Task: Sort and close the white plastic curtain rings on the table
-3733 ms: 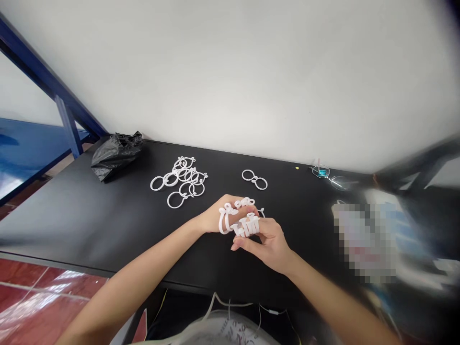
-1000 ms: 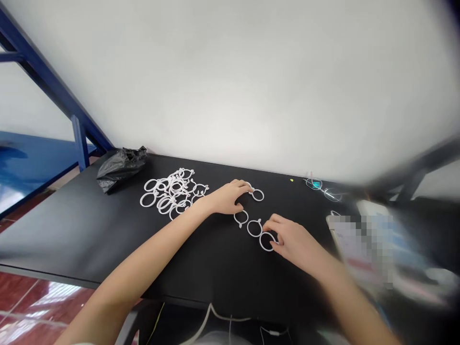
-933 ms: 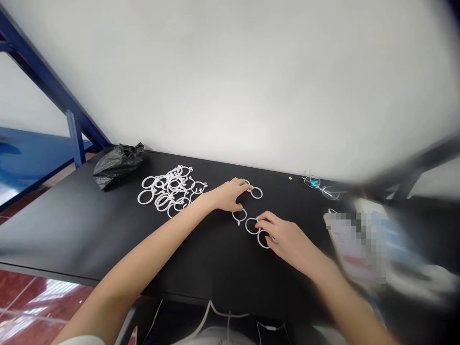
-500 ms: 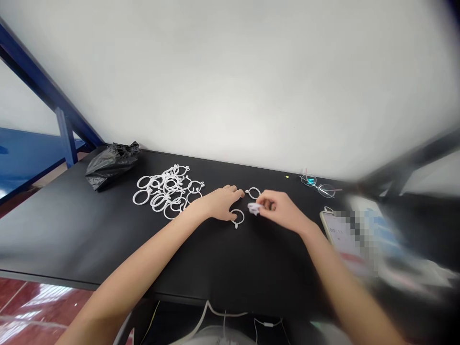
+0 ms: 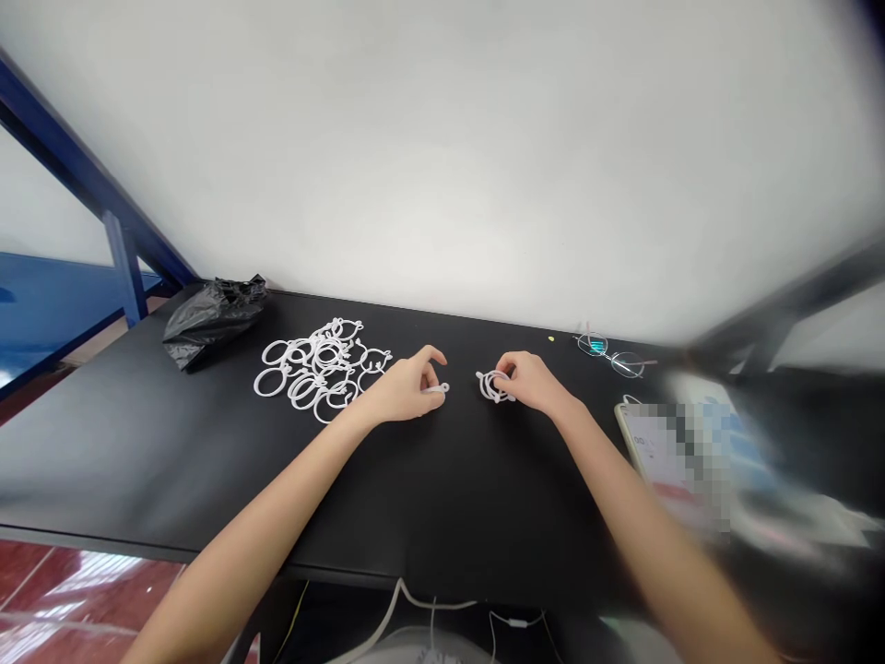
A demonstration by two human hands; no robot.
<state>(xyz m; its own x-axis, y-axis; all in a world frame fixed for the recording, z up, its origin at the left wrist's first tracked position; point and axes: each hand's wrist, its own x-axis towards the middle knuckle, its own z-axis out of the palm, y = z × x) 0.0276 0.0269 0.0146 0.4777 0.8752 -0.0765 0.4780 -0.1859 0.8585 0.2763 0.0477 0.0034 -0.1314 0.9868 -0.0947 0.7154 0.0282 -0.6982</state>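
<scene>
Just left of the table's middle, my left hand (image 5: 413,385) pinches a white ring between thumb and fingers. Only the small eyelet end of that curtain ring (image 5: 443,388) pokes out; the rest is hidden by the hand. Across a short gap, my right hand (image 5: 526,380) is closed on a small bunch of white curtain rings (image 5: 492,387), held together low over the black tabletop. A loose pile of several more white rings (image 5: 324,364), each with a small eyelet, lies to the left of my left hand.
A crumpled black plastic bag (image 5: 216,318) lies at the back left of the black table (image 5: 442,498). Glasses (image 5: 609,354) rest at the back right, with a phone (image 5: 654,452) and blurred packaging nearer on that side. A white wall stands behind; cables (image 5: 394,609) hang below the front edge.
My left hand has picked up the ring that lay under its thumb and drawn slightly left. My right hand's bunch now sits where the other loose ring lay.
</scene>
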